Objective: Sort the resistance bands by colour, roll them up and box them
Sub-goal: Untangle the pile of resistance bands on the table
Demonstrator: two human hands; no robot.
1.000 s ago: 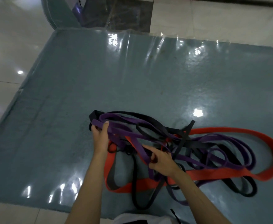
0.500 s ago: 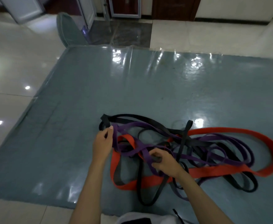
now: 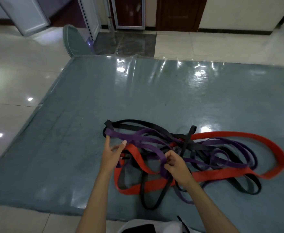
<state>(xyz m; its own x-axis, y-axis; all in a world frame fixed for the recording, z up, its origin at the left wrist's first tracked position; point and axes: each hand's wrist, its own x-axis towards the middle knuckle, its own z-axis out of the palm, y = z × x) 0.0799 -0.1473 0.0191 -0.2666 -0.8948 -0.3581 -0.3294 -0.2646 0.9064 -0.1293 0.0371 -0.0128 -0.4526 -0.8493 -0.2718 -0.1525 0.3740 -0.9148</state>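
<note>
Three colours: purple, red and black bands lie tangled in one heap near the mat's [image 3: 74,148] front edge, right of its middle.
Purple band [image 3: 137,140]: one strand is lifted between both hands, over the left end of the heap.
Red band [image 3: 262,148]: its wide loop reaches toward the mat's right edge.
Black band [image 3: 134,126]: it arcs along the heap's far side.
Left hand [image 3: 111,154]: fingers spread and straight, fingertips touching the purple strand, not gripping.
Right hand [image 3: 175,163]: fingers curled tight around the purple strand.
Hard to tell: how many bands of each colour; the strands cross and cover one another.
Cut off: white clothing at the bottom edge.
Since half a second ago: the left hand has opened; the purple strand is drawn out straighter.
</note>
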